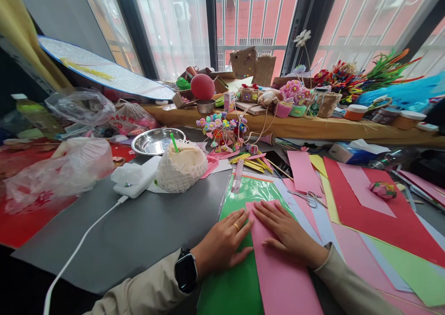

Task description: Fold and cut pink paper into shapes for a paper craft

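A long pink sheet of paper (278,278) lies over a green pack of paper in a clear sleeve (225,278). My left hand (225,238), with a ring and a dark watch at the wrist, rests flat at the pink sheet's left edge, its fingertips touching the paper. My right hand (287,234) lies palm down on the upper part of the same sheet, fingers stretched out. Neither hand grips anything. Just above them, a small ruler (238,176) lies on the top of the sleeve. Scissors (310,198) rest on papers to the right.
Red card (368,213) and other coloured sheets spread over the right side. At the left stand a coconut in foam netting (181,169), a metal bowl (158,140) and a white device (134,180) with a cable. Craft flowers (222,132) stand further back, below the crowded window ledge (187,118).
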### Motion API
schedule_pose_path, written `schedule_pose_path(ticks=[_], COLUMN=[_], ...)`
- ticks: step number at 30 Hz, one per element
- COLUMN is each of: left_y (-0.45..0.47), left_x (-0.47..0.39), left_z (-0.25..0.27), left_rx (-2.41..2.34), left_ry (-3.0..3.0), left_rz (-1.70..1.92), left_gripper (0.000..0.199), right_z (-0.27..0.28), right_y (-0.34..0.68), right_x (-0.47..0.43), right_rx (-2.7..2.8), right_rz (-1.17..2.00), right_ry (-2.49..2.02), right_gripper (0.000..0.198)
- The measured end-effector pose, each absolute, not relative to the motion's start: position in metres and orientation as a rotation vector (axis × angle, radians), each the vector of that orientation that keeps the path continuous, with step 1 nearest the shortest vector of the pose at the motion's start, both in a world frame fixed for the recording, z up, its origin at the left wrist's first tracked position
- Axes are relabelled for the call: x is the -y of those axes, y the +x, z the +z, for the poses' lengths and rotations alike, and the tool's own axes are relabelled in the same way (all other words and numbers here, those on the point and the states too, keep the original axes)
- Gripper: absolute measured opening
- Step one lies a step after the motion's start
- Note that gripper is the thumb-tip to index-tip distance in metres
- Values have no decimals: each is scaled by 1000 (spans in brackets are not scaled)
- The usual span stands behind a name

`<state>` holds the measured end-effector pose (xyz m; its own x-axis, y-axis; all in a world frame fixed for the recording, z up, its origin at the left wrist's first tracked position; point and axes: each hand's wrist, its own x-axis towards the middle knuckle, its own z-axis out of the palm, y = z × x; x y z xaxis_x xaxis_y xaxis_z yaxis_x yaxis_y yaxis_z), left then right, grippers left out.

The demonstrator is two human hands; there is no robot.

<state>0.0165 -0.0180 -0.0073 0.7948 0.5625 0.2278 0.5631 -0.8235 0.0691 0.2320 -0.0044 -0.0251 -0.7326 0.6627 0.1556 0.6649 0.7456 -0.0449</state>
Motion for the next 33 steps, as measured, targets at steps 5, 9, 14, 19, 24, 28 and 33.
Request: schedule_pose_path(ticks=[5,9,14,19,24,28,33], left_y=[16,16,16,17,17,16,17], left_x=[18,19,19,20,19,19,20], left_z=[-8,-8,-7,-6,-7,-9,-9], left_rx=[934,928,916,902,874,771,753], left_ry=[-2971,-2965,-2958,-2941,-2931,-2969,-2993], left_rz=[-390,-391,-373,-354,-403,-437,-459], left_gripper=[49,49,50,50,48,44,43], right_z=[-26,-25,-24,-25,-26,-27,-27], right_y=[232,231,231,231,231,232,232], right_x=[4,4,6,6,4,4,4], right_rx=[2773,2770,2793,2797,2779,2772,2760], right_rz=[-24,-27,-24,-32,-69,-91,-113], right_ry=[-1059,-1060,-1084,-1090,-1054,-1036,-1023], right_gripper=[65,65,66,66,66,65,65])
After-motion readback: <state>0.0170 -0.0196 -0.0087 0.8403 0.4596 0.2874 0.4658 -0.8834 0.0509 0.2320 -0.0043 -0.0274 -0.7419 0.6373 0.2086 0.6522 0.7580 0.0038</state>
